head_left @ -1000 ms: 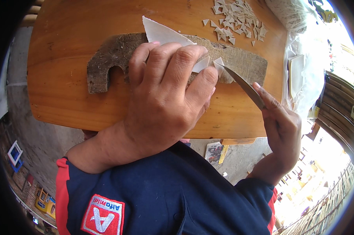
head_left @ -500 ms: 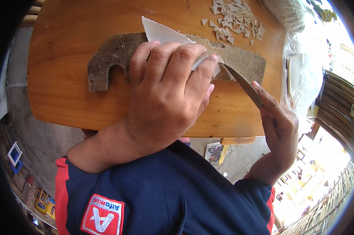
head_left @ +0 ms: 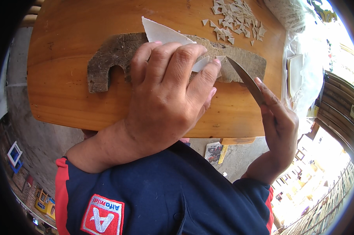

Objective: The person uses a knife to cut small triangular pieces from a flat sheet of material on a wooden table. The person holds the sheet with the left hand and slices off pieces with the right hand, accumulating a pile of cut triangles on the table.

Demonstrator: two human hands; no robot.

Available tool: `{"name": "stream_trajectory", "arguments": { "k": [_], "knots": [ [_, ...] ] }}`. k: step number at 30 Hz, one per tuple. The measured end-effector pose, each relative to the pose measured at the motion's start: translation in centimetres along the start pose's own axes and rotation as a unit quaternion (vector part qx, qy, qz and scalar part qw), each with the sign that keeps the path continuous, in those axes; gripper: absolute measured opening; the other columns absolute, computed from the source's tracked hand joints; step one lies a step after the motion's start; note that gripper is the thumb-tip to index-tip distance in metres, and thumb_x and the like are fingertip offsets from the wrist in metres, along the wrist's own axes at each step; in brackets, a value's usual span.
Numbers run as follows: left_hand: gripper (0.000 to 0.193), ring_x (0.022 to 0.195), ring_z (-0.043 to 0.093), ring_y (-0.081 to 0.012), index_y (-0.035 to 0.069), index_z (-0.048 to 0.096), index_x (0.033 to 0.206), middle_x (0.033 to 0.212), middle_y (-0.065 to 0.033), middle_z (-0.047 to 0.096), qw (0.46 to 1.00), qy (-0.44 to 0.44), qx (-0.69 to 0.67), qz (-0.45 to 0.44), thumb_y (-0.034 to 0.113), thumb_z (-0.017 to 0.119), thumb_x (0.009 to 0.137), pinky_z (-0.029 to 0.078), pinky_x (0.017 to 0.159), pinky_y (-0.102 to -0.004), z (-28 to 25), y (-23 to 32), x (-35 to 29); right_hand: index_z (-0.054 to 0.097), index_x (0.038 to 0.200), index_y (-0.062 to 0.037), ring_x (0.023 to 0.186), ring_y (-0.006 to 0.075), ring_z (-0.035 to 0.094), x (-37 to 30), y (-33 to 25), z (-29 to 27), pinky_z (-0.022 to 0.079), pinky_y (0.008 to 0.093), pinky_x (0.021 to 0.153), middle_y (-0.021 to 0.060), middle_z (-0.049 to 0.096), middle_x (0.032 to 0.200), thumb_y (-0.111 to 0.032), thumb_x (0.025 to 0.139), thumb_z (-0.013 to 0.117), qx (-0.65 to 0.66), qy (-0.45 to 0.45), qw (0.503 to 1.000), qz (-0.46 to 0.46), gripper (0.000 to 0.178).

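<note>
A worn wooden board (head_left: 245, 60), with a curved notch at its left end, lies on the table. Across its middle my left hand (head_left: 169, 86) presses down with bent fingers on a thin white sheet (head_left: 161, 32). One pointed end of the sheet sticks out beyond the knuckles, and a white strip (head_left: 200, 64) shows between the fingers. At the left index fingertip is a small white piece (head_left: 220, 58). My right hand (head_left: 280, 121) grips a knife (head_left: 245, 80), its forefinger stretched along the blade. The knife's tip is beside the small piece; its handle is hidden in the palm.
Many small white triangular chips (head_left: 239, 19) are scattered at the far right of the wooden table (head_left: 67, 51). Clear plastic bags (head_left: 292, 66) line the right edge, with flat pale pieces (head_left: 295, 74) in one. A printed sheet (head_left: 214, 152) lies on the floor.
The left index fingertip has shifted slightly right. The knife's tip has moved a little right and farther up the board, and the small white piece beside it shows more clearly.
</note>
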State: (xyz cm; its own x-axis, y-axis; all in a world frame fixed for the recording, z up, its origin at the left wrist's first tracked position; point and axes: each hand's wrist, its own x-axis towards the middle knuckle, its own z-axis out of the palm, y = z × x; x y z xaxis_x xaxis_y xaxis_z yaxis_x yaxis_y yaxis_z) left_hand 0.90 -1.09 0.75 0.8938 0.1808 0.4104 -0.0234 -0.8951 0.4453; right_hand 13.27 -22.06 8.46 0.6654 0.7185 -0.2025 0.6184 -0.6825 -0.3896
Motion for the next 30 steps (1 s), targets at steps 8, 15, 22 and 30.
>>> {"name": "stream_trajectory", "arguments": {
  "k": [8,15,22,30],
  "knots": [
    [0.042,0.112,0.054,-0.0293,0.011,0.073,0.120,0.123,-0.0090,0.062,1.000,0.014,0.022,0.007,0.018,0.078,0.079,0.040,0.100,-0.0476,0.4,0.0,-0.1,0.072,0.132,-0.0176,0.057,0.0149,0.056,0.6,-0.9,1.9,0.050,0.0303,0.059,0.0079,0.057,0.066,0.012,0.080,0.063,0.037,0.079,0.995,-0.041,0.060],
    [0.042,0.112,0.053,-0.0294,0.011,0.073,0.119,0.123,-0.0086,0.061,0.999,0.015,0.041,0.012,0.017,0.078,0.078,0.041,0.100,-0.0479,0.7,0.0,-0.3,0.072,0.133,-0.0222,0.057,0.0170,0.059,0.9,-0.7,2.0,0.051,0.0339,0.060,0.0081,0.058,0.066,0.010,0.078,0.065,0.012,0.079,0.996,-0.045,0.063],
    [0.042,0.111,0.054,-0.0296,0.011,0.073,0.118,0.123,-0.0082,0.062,0.999,0.018,0.037,0.011,0.017,0.078,0.077,0.041,0.099,-0.0487,0.7,0.0,-0.3,0.070,0.134,-0.0252,0.055,0.0180,0.058,0.9,-0.7,1.9,0.049,0.0381,0.057,0.0077,0.056,0.064,0.009,0.079,0.065,-0.015,0.070,0.996,-0.046,0.065],
    [0.041,0.111,0.054,-0.0292,0.011,0.073,0.116,0.123,-0.0085,0.062,0.999,0.017,0.041,0.006,0.017,0.079,0.076,0.041,0.099,-0.0483,0.6,0.2,-0.2,0.068,0.135,-0.0081,0.068,0.0195,0.064,0.7,-1.6,1.4,0.052,0.0315,0.069,0.0160,0.072,0.090,0.013,0.086,0.058,-0.036,0.019,0.999,-0.036,0.054]
  ]
}}
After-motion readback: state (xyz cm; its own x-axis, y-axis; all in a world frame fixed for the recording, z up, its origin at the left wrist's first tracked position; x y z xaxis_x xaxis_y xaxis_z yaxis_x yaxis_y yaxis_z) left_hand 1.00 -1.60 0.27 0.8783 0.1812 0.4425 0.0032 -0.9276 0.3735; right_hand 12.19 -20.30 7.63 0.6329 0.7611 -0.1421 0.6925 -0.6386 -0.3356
